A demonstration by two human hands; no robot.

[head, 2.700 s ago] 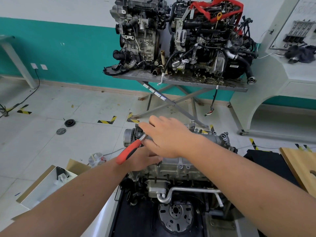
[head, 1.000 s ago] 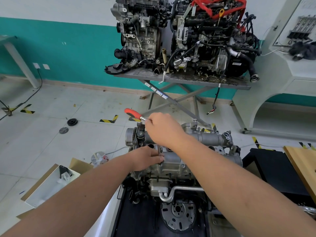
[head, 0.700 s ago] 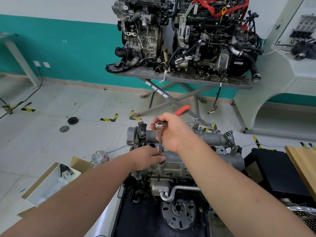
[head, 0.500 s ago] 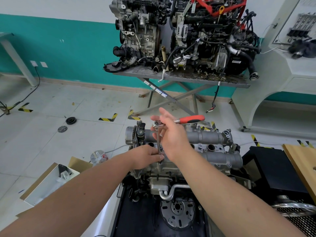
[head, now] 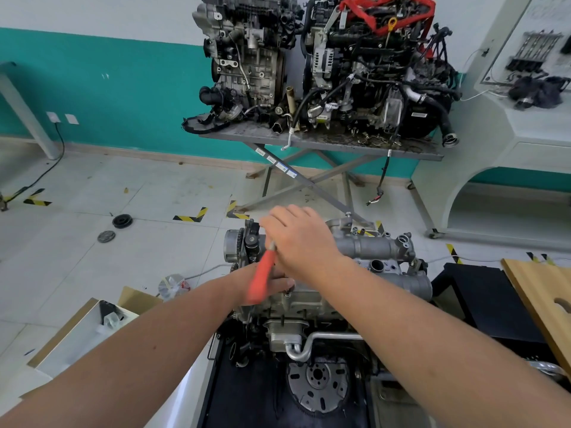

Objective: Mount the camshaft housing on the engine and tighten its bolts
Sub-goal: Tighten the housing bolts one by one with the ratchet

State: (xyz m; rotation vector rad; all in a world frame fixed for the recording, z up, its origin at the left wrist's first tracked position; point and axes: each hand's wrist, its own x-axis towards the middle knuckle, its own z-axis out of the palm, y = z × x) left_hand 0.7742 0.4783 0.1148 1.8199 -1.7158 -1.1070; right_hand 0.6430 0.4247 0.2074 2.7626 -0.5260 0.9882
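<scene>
The grey camshaft housing lies on top of the engine in front of me. My right hand grips the head end of a ratchet wrench, whose red handle points down towards me and is blurred by motion. My left hand sits lower on the housing's near left side, fingers curled around the ratchet's extension bar, which the red handle and my right hand mostly hide. The bolt under the tool is hidden.
A steel table against the teal wall carries two other engines. An open cardboard box lies on the floor at left. A black stand and a wooden board are at right. The flywheel faces me below.
The red handle has swung around from pointing right to pointing down towards me. My right hand turned with it; my left hand stayed on the extension.
</scene>
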